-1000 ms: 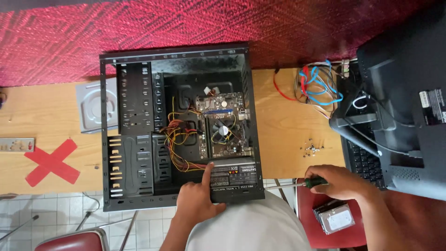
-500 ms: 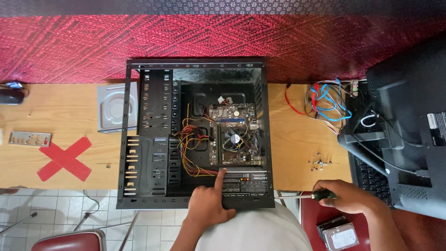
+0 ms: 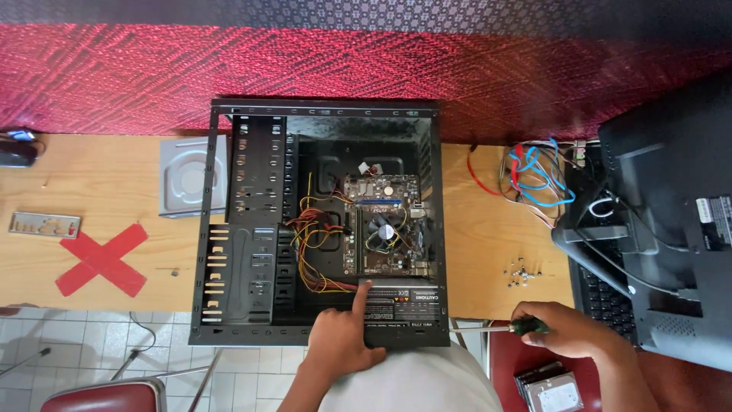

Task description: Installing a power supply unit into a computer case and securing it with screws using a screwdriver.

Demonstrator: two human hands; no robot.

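Note:
An open black computer case (image 3: pixel 244 252) lies on its side on a wooden table (image 3: pixel 114 198). Inside are a motherboard (image 3: pixel 385 229) with a cooler fan, yellow and red wires (image 3: pixel 309 244), and a power supply (image 3: pixel 400 305) at the near edge. My left hand (image 3: pixel 343 336) rests on the power supply with its index finger stretched onto the top edge. My right hand (image 3: pixel 568 329) grips a screwdriver (image 3: pixel 496 328) with a dark green handle, shaft pointing left at the case's near right corner.
Several small screws (image 3: pixel 522 271) lie right of the case. Coloured cables (image 3: pixel 537 175) sit further back. A monitor (image 3: pixel 671 214) and keyboard (image 3: pixel 602 297) fill the right side. A disc drive (image 3: pixel 183 177), a metal plate (image 3: pixel 44 224) and a red tape cross (image 3: pixel 103 259) are left. A hard drive (image 3: pixel 550 391) lies on a red stool.
The view has shifted, so the case now sits further right and lower in frame. My left hand stays on the power supply; my right hand keeps the screwdriver near the case's corner.

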